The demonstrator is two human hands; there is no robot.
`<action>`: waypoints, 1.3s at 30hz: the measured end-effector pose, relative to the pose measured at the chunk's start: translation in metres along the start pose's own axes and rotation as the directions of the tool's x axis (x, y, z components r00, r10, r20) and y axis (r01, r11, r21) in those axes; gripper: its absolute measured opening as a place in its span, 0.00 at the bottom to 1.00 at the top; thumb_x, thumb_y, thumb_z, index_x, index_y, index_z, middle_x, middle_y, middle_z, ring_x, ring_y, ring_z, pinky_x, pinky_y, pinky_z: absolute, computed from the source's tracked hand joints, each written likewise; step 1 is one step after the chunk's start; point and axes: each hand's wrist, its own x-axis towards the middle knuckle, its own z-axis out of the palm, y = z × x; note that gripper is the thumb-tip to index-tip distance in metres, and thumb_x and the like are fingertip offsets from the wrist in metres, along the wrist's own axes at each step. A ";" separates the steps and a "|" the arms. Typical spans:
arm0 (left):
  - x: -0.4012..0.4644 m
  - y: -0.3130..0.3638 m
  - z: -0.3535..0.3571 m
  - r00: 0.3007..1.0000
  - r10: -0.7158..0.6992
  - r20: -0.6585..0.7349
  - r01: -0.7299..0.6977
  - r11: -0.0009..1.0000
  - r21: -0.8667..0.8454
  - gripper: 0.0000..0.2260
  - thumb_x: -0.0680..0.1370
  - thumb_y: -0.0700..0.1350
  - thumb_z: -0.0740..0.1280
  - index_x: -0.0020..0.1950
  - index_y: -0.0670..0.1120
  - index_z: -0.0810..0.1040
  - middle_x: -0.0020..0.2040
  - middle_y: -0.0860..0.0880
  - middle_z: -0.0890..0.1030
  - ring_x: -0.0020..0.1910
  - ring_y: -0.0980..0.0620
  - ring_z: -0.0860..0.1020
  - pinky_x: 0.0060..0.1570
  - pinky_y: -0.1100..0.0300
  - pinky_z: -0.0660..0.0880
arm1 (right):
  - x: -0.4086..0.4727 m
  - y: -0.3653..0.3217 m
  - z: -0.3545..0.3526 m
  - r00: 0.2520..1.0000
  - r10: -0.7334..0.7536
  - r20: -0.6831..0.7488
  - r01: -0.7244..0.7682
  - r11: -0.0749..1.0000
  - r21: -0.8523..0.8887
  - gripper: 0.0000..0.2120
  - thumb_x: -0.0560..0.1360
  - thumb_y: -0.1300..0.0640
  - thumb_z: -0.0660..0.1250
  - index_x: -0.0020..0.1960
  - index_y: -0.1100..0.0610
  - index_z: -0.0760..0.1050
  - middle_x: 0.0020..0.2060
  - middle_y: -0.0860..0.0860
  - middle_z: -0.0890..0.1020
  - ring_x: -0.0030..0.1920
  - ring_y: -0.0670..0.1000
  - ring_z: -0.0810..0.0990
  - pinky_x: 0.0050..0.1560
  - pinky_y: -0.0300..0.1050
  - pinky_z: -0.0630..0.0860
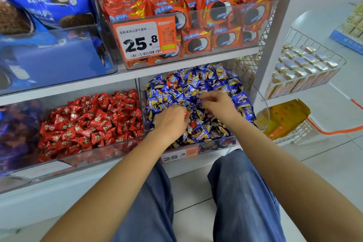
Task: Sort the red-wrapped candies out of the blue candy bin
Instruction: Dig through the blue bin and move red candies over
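Two hands are working inside the blue candy bin (216, 144), the clear container at the right of the lower shelf. The left hand (171, 120) is curling its fingers around a red-wrapped candy (186, 114), of which only a sliver is showing at the fingertips. The right hand (218, 104) is lying further in, fingers bent into the blue candies (212, 82); whether it is pinching one cannot be told. Another red-wrapped piece (193, 124) is sitting just near of the left hand, and one more (171, 84) is lying toward the far left of the heap.

Judgement: these pieces are looking light, small and slick in crinkly wrap, so pinching the body rather than the twisted wrapper ends should be holding better. The red candy bin (94, 155) is standing immediately to the left.
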 end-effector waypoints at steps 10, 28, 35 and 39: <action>0.020 0.015 0.003 0.982 -0.007 0.188 -0.022 0.989 0.149 0.16 0.73 0.60 0.69 0.44 0.47 0.80 0.39 0.50 0.78 0.42 0.48 0.78 0.35 0.57 0.70 | 0.000 0.018 -0.016 0.999 -0.044 -0.007 0.043 0.997 -0.065 0.06 0.76 0.62 0.66 0.50 0.57 0.79 0.32 0.50 0.76 0.22 0.38 0.71 0.25 0.29 0.65; -0.015 -0.012 -0.035 0.995 -0.003 -0.100 -0.040 0.908 -0.417 0.08 0.75 0.46 0.65 0.37 0.46 0.71 0.31 0.49 0.74 0.33 0.46 0.73 0.36 0.50 0.70 | -0.022 -0.001 0.013 0.714 -0.166 0.680 0.537 0.753 -0.381 0.09 0.73 0.60 0.68 0.50 0.52 0.84 0.45 0.44 0.85 0.42 0.40 0.78 0.43 0.31 0.70; -0.024 -0.029 -0.042 0.994 -0.041 -0.101 -0.004 0.910 -0.414 0.08 0.75 0.47 0.65 0.38 0.47 0.71 0.33 0.44 0.76 0.32 0.45 0.73 0.35 0.49 0.70 | 0.000 -0.019 0.023 0.780 -0.019 0.626 0.602 0.297 -0.741 0.14 0.77 0.57 0.61 0.62 0.51 0.77 0.51 0.51 0.82 0.52 0.54 0.79 0.41 0.46 0.76; -0.026 -0.031 -0.043 0.996 -0.035 -0.088 -0.004 0.914 -0.406 0.10 0.75 0.47 0.65 0.35 0.52 0.68 0.30 0.48 0.74 0.30 0.49 0.71 0.34 0.50 0.71 | 0.006 -0.022 0.000 0.884 -0.080 0.461 0.458 0.346 -0.819 0.19 0.78 0.57 0.62 0.68 0.49 0.71 0.56 0.51 0.81 0.55 0.54 0.79 0.42 0.45 0.75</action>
